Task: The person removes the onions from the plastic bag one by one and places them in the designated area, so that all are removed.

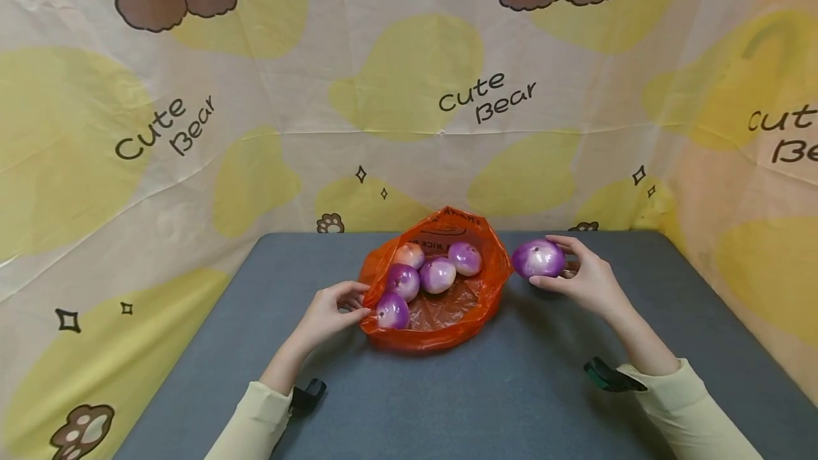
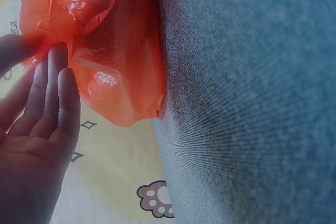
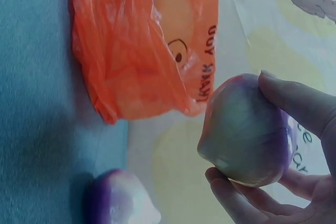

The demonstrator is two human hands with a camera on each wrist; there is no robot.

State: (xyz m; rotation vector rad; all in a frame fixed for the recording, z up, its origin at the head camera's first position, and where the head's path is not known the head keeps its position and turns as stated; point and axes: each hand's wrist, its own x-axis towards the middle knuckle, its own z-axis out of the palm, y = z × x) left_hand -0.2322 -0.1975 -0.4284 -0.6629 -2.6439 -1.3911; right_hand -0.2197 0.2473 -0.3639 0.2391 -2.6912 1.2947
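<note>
An orange-red plastic bag (image 1: 424, 341) stands with its mouth open on the table. Inside lie several purple-and-white onions (image 1: 437, 275), one of them tinted more orange. At the bag's left rim my left hand (image 1: 332, 313) pinches the plastic between thumb and fingertips; the left wrist view shows the bunched film (image 2: 55, 27) there. My right hand (image 1: 591, 277) grips a shiny purple onion (image 1: 538, 259) just right of the bag, thumb on one side and fingers on the other. Another onion (image 3: 118, 198) rests on the table in the right wrist view, hidden behind the held one from the head.
The dark grey table (image 1: 409, 403) reaches back to a hanging cloth (image 1: 409, 77) printed with bears and yellow patches. Dark straps (image 1: 613, 376) sit around both wrists, by the pale sleeves (image 1: 684, 403).
</note>
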